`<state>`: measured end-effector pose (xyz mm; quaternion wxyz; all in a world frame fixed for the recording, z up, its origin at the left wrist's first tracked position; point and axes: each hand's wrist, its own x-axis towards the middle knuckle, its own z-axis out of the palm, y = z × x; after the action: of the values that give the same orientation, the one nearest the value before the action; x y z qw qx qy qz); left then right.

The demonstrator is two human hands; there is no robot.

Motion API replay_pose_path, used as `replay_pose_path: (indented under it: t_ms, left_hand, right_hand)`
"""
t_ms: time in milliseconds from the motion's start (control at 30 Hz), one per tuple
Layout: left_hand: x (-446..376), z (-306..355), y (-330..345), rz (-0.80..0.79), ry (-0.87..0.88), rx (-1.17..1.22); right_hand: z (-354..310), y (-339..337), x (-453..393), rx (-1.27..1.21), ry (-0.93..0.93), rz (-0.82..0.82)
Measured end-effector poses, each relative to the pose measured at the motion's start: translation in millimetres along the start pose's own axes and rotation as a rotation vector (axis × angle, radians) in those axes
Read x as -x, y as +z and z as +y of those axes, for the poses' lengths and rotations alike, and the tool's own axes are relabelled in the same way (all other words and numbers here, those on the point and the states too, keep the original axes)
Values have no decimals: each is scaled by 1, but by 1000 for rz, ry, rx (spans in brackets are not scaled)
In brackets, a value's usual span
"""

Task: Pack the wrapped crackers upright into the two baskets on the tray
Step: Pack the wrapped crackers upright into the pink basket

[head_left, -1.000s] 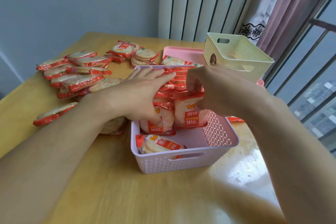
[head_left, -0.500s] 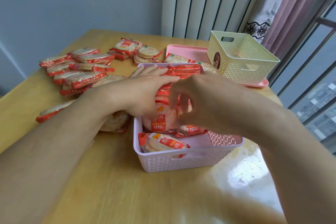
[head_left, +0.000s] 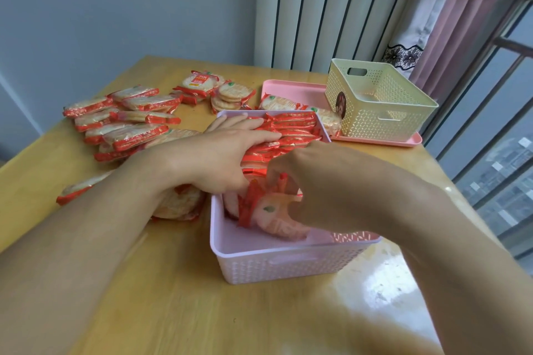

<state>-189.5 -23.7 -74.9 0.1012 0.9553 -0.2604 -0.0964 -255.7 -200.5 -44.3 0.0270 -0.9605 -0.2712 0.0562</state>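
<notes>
Left hand [head_left: 213,158] flat, bracing the upright row [head_left: 288,130]; right hand [head_left: 314,181] pinching a cracker pack [head_left: 271,213] in the lilac basket [head_left: 288,265]. Best stood snug against the row before letting go.

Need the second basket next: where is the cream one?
The cream basket stands on the pink tray's right end, far right, beyond the lilac basket.
</notes>
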Motion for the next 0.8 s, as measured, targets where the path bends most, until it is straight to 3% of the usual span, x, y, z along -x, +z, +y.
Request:
replay_pose_path:
  t_ms: [100, 200, 300, 433, 533, 600, 700, 800]
  left_hand:
    - [0, -3, -1, -20, 8, 2]
    - [4, -7, -10, -39, 61, 109]
    - [10, -9, -23, 165, 127, 340]
    - [10, -8, -32, 571, 48, 630]
    - [11, 9, -33, 431, 4, 1055]
    - [11, 15, -32, 362, 39, 1187]
    - [11, 13, -30, 443, 52, 1138]
    - [12, 8, -32, 433, 58, 985]
  right_hand:
    - [1, -4, 2, 22, -10, -48]
    - [14, -25, 10, -150, 21, 2]
    - [32, -47, 24, -353, 60, 271]
    - [39, -49, 24, -362, 132, 636]
    - [26, -37, 11, -398, 125, 822]
    - [19, -30, 3, -397, 74, 763]
    - [22, -28, -1, -413, 13, 579]
    - [34, -31, 1, -468, 33, 621]
